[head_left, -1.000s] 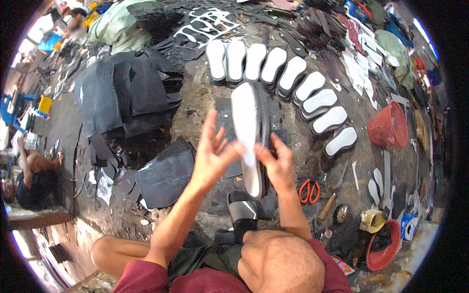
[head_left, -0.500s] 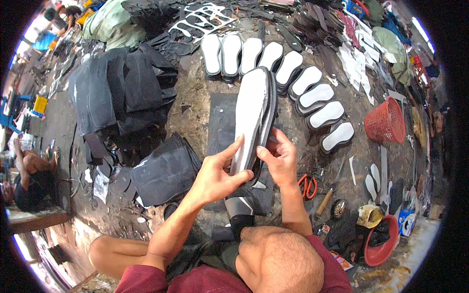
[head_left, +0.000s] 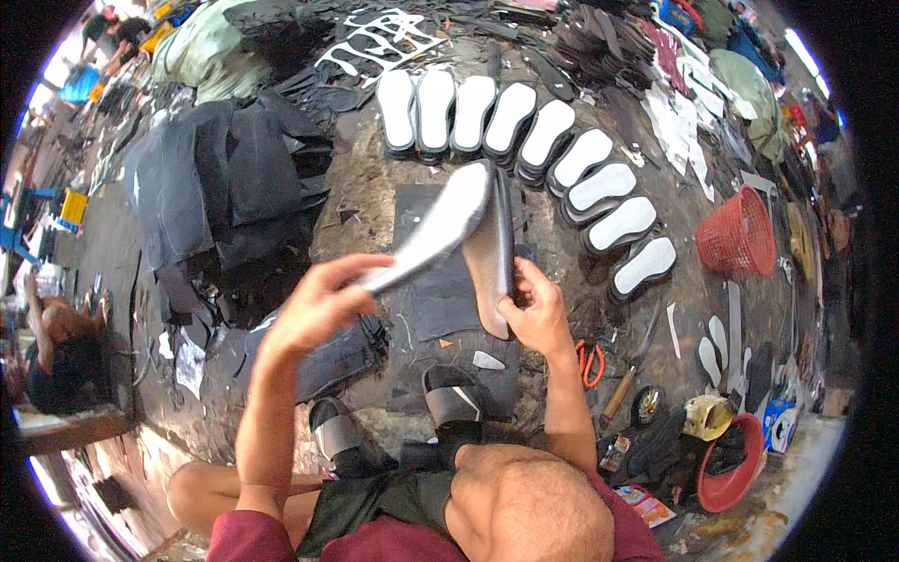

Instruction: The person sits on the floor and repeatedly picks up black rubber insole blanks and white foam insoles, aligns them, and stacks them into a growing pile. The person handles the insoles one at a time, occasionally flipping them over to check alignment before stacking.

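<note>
One white insole (head_left: 440,225): left hand (head_left: 323,304) holding its end in closed grip; right hand (head_left: 540,307) pinching brown-faced sole (head_left: 485,267). Insole could be slipping, end hold being narrow.

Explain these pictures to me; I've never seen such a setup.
There is no machine here: these are a person's own bare hands, seen from a wide fisheye camera worn on the head, looking down. The lens bends straight edges. The left hand holds a white-faced shoe sole by its near end; the right hand grips a brown-faced sole with a dark edge. On the floor are dark sheets, a curved row of white-topped sole stacks and a red mesh basket.
</note>
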`<state>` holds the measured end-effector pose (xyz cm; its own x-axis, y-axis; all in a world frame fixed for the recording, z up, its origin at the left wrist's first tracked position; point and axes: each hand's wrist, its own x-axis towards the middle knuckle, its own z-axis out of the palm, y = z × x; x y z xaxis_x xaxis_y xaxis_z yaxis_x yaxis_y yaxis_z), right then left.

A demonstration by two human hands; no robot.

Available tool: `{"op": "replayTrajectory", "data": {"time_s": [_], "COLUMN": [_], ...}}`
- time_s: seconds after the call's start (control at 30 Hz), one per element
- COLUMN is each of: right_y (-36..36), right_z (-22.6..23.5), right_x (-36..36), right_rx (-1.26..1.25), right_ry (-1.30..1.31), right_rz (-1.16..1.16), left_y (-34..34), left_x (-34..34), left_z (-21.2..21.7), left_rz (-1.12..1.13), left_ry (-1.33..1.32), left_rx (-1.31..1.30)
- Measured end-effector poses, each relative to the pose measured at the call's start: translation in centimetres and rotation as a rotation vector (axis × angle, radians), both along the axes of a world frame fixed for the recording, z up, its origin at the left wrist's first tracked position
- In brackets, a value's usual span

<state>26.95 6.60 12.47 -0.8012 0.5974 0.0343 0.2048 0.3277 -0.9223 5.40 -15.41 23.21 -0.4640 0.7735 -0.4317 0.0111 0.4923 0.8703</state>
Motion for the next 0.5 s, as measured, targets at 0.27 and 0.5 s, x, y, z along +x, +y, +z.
{"op": "replayTrajectory", "data": {"time_s": [0.27,0.5], "right_y": [5.7,1.4], "right_z": [-3.7,-0.2], "right_x": [0.7,-3.1], "right_rx": [-0.679,-0.876], "right_ry": [0.347,0.403], "right_rz": [-0.268,-0.053], "left_y": [-6.4,-0.6], "left_x": [-8.2,2.1], "left_z": [-7.0,-14.7], "left_rz": [0.099,0.205], "left_ry": [1.226,0.900], "left_rx": [-0.119,-0.051]}}
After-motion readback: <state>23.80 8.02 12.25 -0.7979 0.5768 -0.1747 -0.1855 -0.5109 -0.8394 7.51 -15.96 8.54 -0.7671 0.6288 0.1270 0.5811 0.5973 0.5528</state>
